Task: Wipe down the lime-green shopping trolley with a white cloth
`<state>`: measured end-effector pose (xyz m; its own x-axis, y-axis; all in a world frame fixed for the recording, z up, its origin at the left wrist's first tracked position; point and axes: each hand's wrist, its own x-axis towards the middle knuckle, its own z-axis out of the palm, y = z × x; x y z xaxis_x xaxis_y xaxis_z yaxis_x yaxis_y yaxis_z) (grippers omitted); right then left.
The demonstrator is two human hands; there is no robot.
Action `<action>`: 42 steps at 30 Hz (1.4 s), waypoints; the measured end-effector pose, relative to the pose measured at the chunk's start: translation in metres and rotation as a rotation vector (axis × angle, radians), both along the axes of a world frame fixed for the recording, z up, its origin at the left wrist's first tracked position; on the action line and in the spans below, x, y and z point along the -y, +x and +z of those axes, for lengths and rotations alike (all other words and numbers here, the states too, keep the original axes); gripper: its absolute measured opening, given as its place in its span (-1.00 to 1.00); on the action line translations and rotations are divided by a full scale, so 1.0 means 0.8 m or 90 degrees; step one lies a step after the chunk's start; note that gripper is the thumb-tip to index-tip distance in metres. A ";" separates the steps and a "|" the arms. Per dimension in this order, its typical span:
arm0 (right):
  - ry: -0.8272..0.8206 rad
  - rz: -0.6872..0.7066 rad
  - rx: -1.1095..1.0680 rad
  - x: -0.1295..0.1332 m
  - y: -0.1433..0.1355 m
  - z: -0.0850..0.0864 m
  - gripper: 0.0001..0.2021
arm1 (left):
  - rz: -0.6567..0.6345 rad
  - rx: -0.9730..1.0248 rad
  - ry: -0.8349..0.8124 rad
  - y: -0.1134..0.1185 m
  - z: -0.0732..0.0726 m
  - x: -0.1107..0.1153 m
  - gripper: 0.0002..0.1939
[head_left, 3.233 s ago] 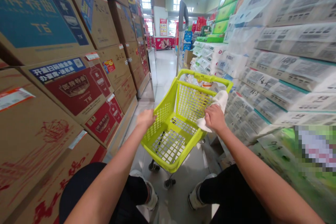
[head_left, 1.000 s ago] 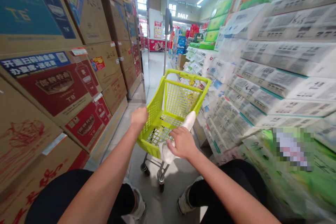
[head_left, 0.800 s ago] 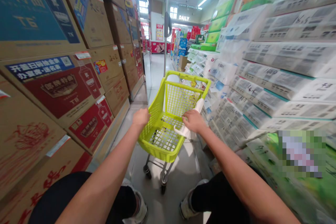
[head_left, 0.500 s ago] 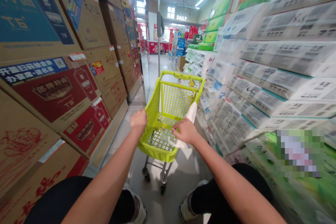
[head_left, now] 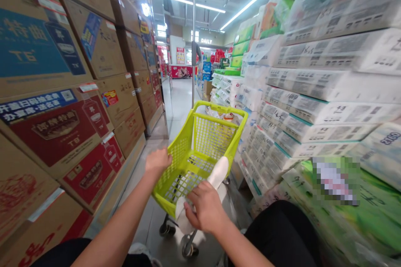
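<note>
A small yellow-green shopping cart (head_left: pixel 191 167) with a lattice basket stands in the aisle in front of me, turned at a slant. My left hand (head_left: pixel 158 162) is closed over the left rim of its basket. At the near right corner, my right hand (head_left: pixel 205 206) has its fingers curled around a soft white cloth-like thing (head_left: pixel 218 173), which lies along the right rim and hangs down over the near corner. Its exact kind is not clear. Inside, the basket's grid floor shows. The cart's near wheels (head_left: pixel 189 248) rest on the floor between my legs.
Stacked cartons (head_left: pixel 59 127) line the left side. On the right rise piles of white wrapped paper packs (head_left: pixel 291 117), with a green pack (head_left: pixel 369 200) low down. A metal pole (head_left: pixel 193 21) stands beyond the cart, and the tiled aisle floor (head_left: pixel 181 91) runs on ahead.
The cart sits lower and nearer in view and has turned somewhat. My right hand has moved down and left with the white cloth-like thing. The left hand stays on the rim.
</note>
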<state>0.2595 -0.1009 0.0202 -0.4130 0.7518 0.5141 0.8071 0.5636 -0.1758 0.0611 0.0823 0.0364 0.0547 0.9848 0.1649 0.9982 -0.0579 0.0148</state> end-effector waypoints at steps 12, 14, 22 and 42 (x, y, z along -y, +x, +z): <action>0.080 -0.106 0.143 -0.101 0.172 0.060 -0.80 | -0.010 -0.005 -0.056 -0.022 0.010 0.025 -0.51; 0.105 -0.137 0.171 -0.127 0.195 0.069 -0.79 | -0.010 -0.008 -0.060 -0.025 0.011 0.031 -0.51; 0.190 -0.246 0.078 -0.135 0.161 0.049 -0.80 | -0.004 -0.026 -0.048 -0.045 0.016 0.027 -0.46; 0.166 -0.304 0.061 -0.083 0.144 0.052 -0.79 | -0.180 0.051 -0.111 0.081 -0.008 0.219 -0.45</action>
<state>0.3745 -0.0347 0.0618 -0.1111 0.7193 0.6858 0.9892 0.1461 0.0071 0.1259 -0.0930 0.0297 0.3233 0.9462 0.0099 0.9383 -0.3219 0.1267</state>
